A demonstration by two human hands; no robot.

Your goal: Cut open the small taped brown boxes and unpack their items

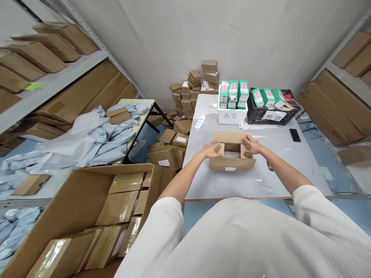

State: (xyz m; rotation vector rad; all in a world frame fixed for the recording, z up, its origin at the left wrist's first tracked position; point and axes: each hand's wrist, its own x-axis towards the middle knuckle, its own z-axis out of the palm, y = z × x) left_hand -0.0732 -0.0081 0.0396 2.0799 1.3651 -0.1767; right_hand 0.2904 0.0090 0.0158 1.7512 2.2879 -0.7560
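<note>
A small cardboard box [232,165] sits on the grey table, its top flaps spread and its inside partly visible. Something pale shows on the inside, too small to name. At the box's left end, my left hand [212,150] has its fingers and thumb on the short side flap. My right hand [252,146] grips the right end the same way, with fingers over the back corner. The long back flap stands up behind the opening, and the front flap with a white label hangs toward me.
Toward the back of the table [199,181] stand a white bin [232,116] and a black crate [255,117] with green boxes. A phone [295,135] and a power strip [200,122] lie there. At left is a large carton [87,181] of taped boxes.
</note>
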